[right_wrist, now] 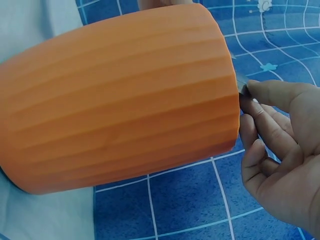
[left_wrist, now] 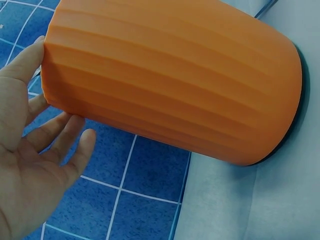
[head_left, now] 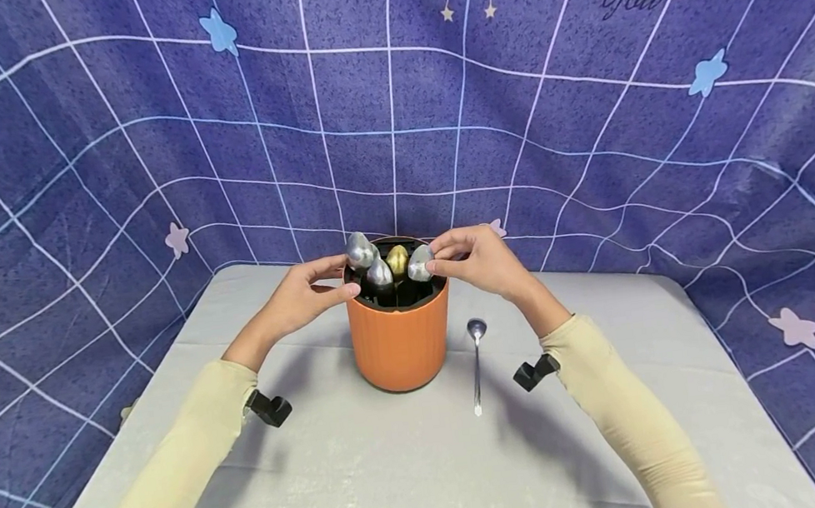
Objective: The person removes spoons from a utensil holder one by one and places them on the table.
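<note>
An orange ribbed utensil holder with a black inside stands upright on the table. Several spoons stand in it with their bowls up, among them a gold spoon and a silver spoon. My right hand pinches the bowl of another silver spoon at the right side of the rim; its handle is hidden inside. On the opposite side, my left hand touches the rim with loosely spread fingers, close to a silver spoon bowl. In the left wrist view, those fingers rest along the holder's upper edge.
A long-handled silver spoon lies on the pale tablecloth, right of the holder. Behind and at both sides hangs a blue-purple curtain with white grid lines and stars. Black wrist mounts stick out from both sleeves.
</note>
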The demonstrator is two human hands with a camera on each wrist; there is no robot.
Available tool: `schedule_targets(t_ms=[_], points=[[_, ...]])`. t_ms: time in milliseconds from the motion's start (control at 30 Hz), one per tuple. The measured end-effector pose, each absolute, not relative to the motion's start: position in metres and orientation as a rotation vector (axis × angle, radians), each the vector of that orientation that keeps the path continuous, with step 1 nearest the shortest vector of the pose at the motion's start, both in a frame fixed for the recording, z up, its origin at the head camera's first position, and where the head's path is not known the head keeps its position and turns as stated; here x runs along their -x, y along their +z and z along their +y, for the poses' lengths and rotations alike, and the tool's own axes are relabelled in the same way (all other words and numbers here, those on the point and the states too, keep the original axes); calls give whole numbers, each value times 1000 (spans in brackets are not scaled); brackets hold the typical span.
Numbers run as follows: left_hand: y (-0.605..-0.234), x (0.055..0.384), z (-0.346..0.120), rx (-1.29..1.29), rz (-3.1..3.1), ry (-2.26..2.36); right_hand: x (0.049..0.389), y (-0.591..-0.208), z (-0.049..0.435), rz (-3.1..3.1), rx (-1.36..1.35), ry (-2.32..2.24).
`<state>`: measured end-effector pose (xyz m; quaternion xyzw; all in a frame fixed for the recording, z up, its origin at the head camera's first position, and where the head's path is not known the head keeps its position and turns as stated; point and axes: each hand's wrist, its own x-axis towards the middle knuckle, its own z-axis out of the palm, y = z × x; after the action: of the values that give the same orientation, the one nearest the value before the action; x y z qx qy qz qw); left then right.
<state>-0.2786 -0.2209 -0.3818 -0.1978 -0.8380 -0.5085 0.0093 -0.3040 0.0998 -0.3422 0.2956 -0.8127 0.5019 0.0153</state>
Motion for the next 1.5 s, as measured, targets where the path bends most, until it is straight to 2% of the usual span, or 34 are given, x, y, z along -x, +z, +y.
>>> schedule_targets(t_ms=[800,1500], points=[[-381,277,-223,618,-2636,-1559,303,-325,97,-2439,-953,1995],[-382,277,-221,594,-2645,-1544,308,-287,92,-2368,-987,1881]])
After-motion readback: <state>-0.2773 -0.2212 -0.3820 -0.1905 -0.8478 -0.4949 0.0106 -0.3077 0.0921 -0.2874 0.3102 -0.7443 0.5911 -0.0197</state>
